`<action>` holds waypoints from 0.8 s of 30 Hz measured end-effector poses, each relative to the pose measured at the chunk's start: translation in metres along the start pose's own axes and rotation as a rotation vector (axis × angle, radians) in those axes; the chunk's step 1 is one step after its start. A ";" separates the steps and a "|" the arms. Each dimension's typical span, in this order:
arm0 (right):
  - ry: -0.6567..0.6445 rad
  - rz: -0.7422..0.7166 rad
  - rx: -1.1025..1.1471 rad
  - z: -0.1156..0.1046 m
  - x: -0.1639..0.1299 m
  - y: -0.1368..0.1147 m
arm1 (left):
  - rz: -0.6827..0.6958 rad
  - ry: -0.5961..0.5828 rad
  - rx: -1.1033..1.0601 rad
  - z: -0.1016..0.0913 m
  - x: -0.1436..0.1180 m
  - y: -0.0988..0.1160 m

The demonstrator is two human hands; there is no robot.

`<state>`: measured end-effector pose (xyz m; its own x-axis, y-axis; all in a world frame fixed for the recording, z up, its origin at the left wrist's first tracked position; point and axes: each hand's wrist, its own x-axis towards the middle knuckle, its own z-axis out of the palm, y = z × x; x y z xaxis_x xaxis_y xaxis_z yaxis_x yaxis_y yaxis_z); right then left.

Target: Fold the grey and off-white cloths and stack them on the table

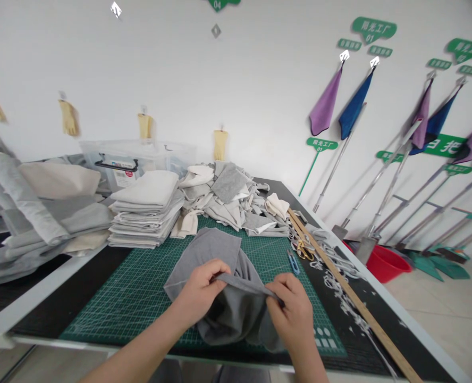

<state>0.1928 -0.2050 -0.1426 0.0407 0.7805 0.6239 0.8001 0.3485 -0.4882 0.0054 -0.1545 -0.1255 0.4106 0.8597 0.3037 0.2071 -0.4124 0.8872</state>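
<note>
A piece of grey cloth (236, 314) lies bunched over a green cutting mat (132, 298). Its upper edge is pulled into a taut strip between my two hands. My left hand (204, 290) pinches that edge with thumb and fingers, left of the middle. My right hand (292, 308) grips the same edge farther right, fingers curled round it. Part of the cloth spreads flat behind my left hand, and the rest hangs in folds below the strip toward the table's front edge. Blue-handled thread snips (293, 263) lie on the mat beyond my right hand.
A folded cloth stack (144, 213) and a loose scrap heap (224, 197) stand behind the mat. More cloth (60, 213) lies left, before a clear plastic box (140, 154). Gold-handled scissors (303, 250), a wooden ruler (351, 292) and thread scraps lie right. A red bucket (387, 264) stands beyond.
</note>
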 end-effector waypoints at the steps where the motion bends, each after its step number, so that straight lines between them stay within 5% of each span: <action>1: 0.013 -0.005 0.055 0.001 0.000 0.003 | -0.016 -0.009 -0.013 0.001 -0.001 0.000; 6: -0.057 0.109 0.341 -0.001 -0.012 0.012 | -0.023 -0.085 0.050 0.000 -0.012 0.004; 11: -0.254 -0.174 -0.015 -0.013 -0.026 0.005 | 0.169 -0.186 0.377 -0.015 -0.033 0.013; 18: -0.010 -0.237 -0.230 -0.022 -0.030 0.033 | 0.247 -0.427 0.759 -0.018 -0.037 -0.003; 20: 0.097 -0.188 -0.232 -0.025 -0.031 0.039 | 0.244 -0.398 0.894 -0.022 -0.033 -0.010; 24: 0.244 -0.086 -0.202 -0.040 -0.029 0.034 | 0.201 -0.099 0.931 -0.045 -0.029 -0.007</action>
<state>0.2424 -0.2368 -0.1532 0.0903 0.5966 0.7974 0.9084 0.2789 -0.3116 -0.0478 -0.1635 -0.1252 0.5798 0.7351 0.3514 0.7299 -0.6603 0.1770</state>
